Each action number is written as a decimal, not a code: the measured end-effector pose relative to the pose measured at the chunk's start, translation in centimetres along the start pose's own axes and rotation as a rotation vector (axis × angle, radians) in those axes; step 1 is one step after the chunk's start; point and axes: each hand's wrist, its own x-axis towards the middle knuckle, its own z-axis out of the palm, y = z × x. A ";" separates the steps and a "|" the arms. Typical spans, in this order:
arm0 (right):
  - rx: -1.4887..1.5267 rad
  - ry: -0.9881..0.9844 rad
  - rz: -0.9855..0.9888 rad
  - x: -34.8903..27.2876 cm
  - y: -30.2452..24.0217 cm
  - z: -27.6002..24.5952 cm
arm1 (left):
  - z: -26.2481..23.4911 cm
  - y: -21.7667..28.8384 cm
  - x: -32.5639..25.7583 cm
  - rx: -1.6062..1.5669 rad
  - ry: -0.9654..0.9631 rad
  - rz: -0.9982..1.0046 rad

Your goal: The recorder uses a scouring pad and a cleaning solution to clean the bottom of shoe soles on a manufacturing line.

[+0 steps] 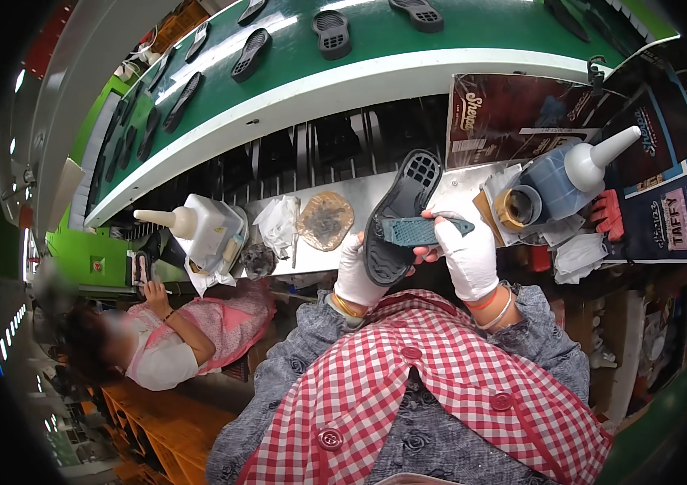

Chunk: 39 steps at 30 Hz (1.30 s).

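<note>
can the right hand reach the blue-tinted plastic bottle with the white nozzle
Probably, once free: the white-gloved right hand holds a teal patterned strip, but nothing covers the white nozzle of that bottle.

light: bright | glare: green belt (293, 50) | rim: black, bent | left background: perhaps blurred

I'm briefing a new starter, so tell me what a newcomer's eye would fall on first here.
Probably the red-and-white checked apron, filling the lower middle. Just above it, the white-gloved left hand holds a black shoe sole, while the white-gloved right hand holds a flat teal piece over it. Across the top, more dark soles dot a green surface.
</note>
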 end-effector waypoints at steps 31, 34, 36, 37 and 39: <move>0.079 0.287 -0.377 3.0 -2.7 -4.3 | 0.6 0.3 1.6 -0.049 -0.273 -0.175; 0.064 0.306 -0.354 2.9 -2.9 -4.4 | 1.9 0.1 1.3 0.006 -0.180 -0.154; 0.012 0.287 -0.321 2.6 -3.3 -4.5 | 1.8 0.0 1.6 0.016 -0.183 -0.160; -0.012 0.278 -0.305 2.4 -3.5 -4.5 | 1.4 0.1 1.9 -0.009 -0.239 -0.187; -0.057 0.240 -0.269 2.0 -3.6 -4.6 | 1.3 0.0 2.2 0.008 -0.255 -0.200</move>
